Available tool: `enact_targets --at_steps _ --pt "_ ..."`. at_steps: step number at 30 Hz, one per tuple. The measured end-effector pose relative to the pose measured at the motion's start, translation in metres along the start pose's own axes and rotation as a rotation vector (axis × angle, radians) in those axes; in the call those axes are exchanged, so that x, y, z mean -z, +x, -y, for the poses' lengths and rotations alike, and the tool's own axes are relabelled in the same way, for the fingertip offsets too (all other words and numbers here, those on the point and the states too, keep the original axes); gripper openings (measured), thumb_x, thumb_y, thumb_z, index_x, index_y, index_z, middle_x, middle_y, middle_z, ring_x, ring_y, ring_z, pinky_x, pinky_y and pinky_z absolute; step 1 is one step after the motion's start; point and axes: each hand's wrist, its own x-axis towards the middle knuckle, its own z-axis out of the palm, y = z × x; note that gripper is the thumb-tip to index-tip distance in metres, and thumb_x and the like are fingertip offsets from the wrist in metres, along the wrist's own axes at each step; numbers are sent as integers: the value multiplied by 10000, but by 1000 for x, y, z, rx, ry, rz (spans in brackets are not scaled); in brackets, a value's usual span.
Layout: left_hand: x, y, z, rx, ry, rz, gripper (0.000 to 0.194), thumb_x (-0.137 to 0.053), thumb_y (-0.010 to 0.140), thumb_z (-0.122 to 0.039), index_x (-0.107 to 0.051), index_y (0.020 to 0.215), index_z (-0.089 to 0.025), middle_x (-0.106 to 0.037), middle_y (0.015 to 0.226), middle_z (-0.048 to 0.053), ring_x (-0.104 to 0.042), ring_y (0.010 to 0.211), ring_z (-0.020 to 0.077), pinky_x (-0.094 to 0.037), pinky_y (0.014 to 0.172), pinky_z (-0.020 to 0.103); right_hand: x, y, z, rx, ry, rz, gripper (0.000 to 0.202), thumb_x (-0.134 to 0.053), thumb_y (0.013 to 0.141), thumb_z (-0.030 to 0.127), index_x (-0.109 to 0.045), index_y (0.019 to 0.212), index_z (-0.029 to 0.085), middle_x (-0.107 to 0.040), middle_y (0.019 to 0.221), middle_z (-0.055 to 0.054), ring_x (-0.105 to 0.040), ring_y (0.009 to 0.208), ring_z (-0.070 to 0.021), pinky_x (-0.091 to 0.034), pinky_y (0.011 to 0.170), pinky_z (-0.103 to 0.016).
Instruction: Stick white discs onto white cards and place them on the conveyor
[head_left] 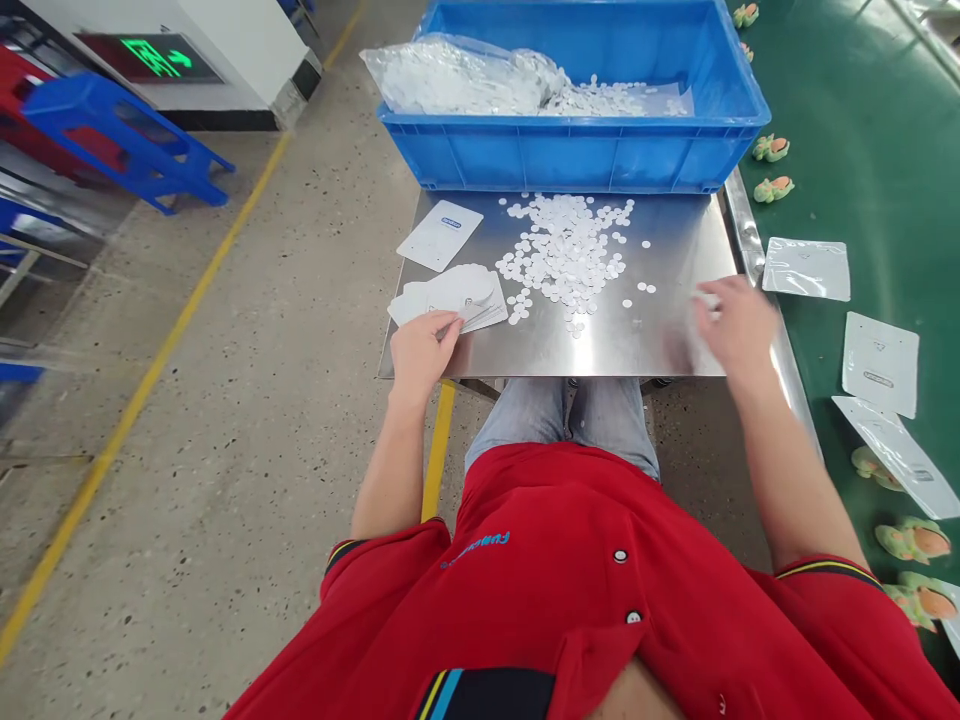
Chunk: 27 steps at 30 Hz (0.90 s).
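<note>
My left hand (422, 352) is at the near left of the steel tabletop, thumb and fingers pinching the edge of a fanned stack of white cards (450, 292). Another white card (441, 236) with a small blue label lies just behind that stack. A loose heap of small white discs (566, 255) spreads across the middle of the tabletop, a few lying apart on its right. Toward the right edge is my right hand (739, 325), smeared by motion. Its fingers are closed around something small and white, which looks like a disc (707, 301).
Behind the heap stands a blue crate (562, 155) holding a clear bag (465, 78) of white discs and loose ones. To the right, a green conveyor belt (847, 90) carries flat white pouches (806, 268) and small green-and-orange figures (772, 189). A blue stool (124, 135) stands at far left.
</note>
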Motion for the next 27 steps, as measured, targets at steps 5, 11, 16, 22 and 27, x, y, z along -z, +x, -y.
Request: enact_targets --at_steps 5,11,16,22,27 --pt "6 -2 -3 165 -192 -150 174 -737 793 -377 -787 810 -211 -806 887 56 -746 871 259 -588 848 380 -32 -29 58 414 51 130 379 -525 1005 370 -679 1294 179 -603 1440 -177 -554 1301 -361 -489 1006 -520" --pt "14 -6 -21 158 -278 -250 165 -798 778 -347 -809 854 -201 -813 922 61 -759 867 243 -616 853 381 -19 -88 50 543 58 58 350 -590 1002 387 -699 1263 180 -706 1284 -157 -613 1231 -310 -484 986 -455" --pt "7 -3 -44 52 -302 -237 140 -811 804 -344 -819 865 -219 -817 939 45 -769 901 241 -625 879 382 -5 -98 52 541 118 -44 198 -604 1009 250 -799 988 280 -795 987 -29 -712 875 -176 -513 781 -326" --pt "-5 -3 -69 -103 -295 -162 107 -795 849 -364 -825 883 -267 -822 960 19 -779 922 229 -634 899 389 4 -44 116 375 451 -155 259 -566 1028 315 -822 991 302 -791 989 -31 -740 913 -176 -583 813 -299" --pt "-12 -7 -76 -176 -327 -74 96 -775 876 -327 -824 936 -270 -822 1003 28 -782 942 221 -630 918 382 -8 -15 156 487 456 9 349 -481 1028 183 -805 1085 297 -787 1117 -17 -727 1045 -180 -580 886 -300"
